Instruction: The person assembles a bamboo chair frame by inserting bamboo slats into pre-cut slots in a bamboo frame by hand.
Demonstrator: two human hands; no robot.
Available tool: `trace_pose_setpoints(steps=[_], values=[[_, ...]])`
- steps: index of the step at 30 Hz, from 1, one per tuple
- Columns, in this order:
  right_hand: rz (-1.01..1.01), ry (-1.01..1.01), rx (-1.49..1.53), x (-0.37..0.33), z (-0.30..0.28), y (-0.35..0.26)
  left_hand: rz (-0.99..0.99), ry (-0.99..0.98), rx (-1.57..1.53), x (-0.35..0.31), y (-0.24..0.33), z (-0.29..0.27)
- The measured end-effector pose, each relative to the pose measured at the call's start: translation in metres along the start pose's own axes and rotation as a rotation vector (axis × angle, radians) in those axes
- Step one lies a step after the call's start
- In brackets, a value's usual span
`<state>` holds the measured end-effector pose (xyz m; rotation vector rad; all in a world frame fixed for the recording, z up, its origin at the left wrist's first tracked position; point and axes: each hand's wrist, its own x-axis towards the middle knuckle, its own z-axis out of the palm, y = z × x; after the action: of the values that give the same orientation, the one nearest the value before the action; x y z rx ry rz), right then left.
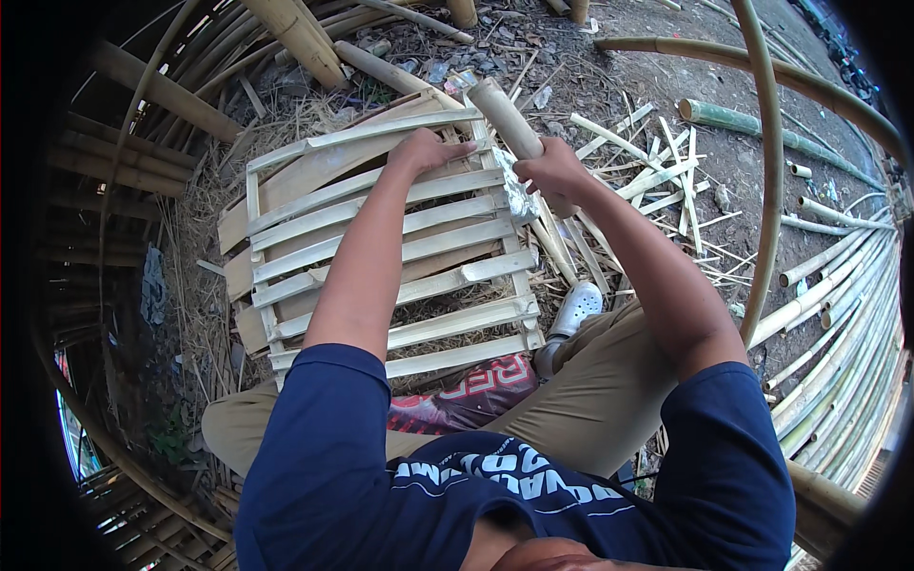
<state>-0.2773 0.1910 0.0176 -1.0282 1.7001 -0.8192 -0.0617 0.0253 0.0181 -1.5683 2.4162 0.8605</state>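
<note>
A slatted bamboo frame lies in front of my crossed legs, its pale split slats running across between two side rails. My left hand is at the upper part of the frame, closed around a slat near the right rail; part of its fingers is hidden. In my right hand is a thick, round wooden club, held tilted over the frame's upper right corner. Just below the club, a crumpled whitish wrapping sits against the right rail.
Flat boards lie beneath the frame. Cut bamboo strips are scattered to the right, beyond my grey clog. A pile of bamboo poles lines the far right. A bent pole arches upright nearby, and a bamboo structure stands left.
</note>
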Motion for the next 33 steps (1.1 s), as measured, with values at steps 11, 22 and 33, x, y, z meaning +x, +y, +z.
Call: trace_pose_setpoints(steps=[11, 22, 33], values=[[-0.069, 0.147, -0.620, -0.026, -0.019, 0.008, 0.040, -0.004, -0.187, 0.023, -0.026, 0.008], [0.019, -0.200, 0.336, 0.004, 0.027, 0.018, 0.031, 0.004, -0.102, 0.024, -0.038, 0.002], [-0.015, -0.154, 0.317, -0.005, 0.022, 0.007, 0.181, 0.341, -0.042, -0.039, -0.004, 0.003]])
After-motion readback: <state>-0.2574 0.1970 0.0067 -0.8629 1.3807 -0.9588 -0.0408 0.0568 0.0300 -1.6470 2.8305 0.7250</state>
